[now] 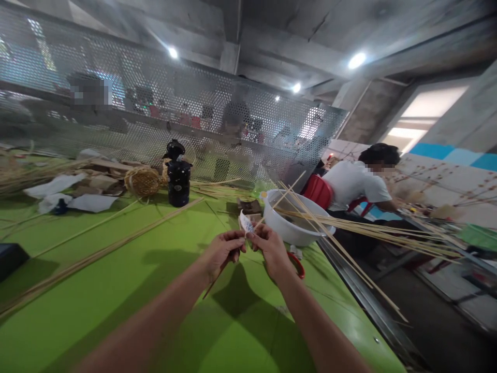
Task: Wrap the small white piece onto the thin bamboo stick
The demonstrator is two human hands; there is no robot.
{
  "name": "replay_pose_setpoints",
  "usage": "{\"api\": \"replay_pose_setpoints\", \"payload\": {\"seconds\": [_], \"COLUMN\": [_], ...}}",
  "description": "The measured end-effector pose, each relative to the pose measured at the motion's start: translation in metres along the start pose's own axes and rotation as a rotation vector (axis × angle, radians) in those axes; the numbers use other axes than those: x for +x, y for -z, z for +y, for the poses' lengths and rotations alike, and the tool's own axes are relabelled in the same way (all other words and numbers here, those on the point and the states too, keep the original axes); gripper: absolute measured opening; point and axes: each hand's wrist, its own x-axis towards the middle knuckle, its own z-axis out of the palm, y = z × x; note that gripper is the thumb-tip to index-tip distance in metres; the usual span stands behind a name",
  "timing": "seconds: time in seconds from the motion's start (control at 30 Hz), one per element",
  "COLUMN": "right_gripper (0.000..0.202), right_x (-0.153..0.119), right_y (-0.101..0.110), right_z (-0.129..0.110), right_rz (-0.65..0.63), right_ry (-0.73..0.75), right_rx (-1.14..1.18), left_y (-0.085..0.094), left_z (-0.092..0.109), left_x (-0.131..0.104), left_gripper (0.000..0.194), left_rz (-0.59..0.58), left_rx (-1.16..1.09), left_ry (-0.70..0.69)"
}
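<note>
Left hand [225, 251] and right hand [269, 246], fingers closed, pinch one white strip [246, 221] above the smooth green table [248, 339], near a rounded white bowl [297, 235]. Strip: thin, curved, blue-marked; material undetermined. Bowl bears straight, pale canes [388, 235]. Beyond: glossy black flask [178, 184], coarse woven basket [142, 181].

Grn table [178, 238], blu-on-wht scrap [245, 223], tan strips [373, 229], wht basin [288, 230]

The left forearm [157, 305], at seven o'clock, and the right forearm [310, 313], at five, are both bare, smooth and tapering to narrow wrists [282, 277]; the fingers [259, 239] are bare too.
</note>
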Motion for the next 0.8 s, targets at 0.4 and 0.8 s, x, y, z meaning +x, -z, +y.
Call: {"api": "replay_pose_setpoints", "payload": {"seconds": [0.4,0.8], "right_gripper": [0.035,0.031], "right_x": [0.0020,0.0011], "right_y": [0.0025,0.0040], "right_z": [0.0034,0.0034], "right_rz": [-0.055,0.041], "right_ry": [-0.031,-0.010], "right_rx": [0.025,0.003], "left_y": [0.0015,0.0018], "left_z": [-0.0017,-0.0042], "left_x": [-0.0023,-0.0003], "left_gripper": [0.022,0.033], "left_rz": [0.010,-0.020], "left_rx": [0.010,0.030], "left_ry": [0.040,0.027]}}
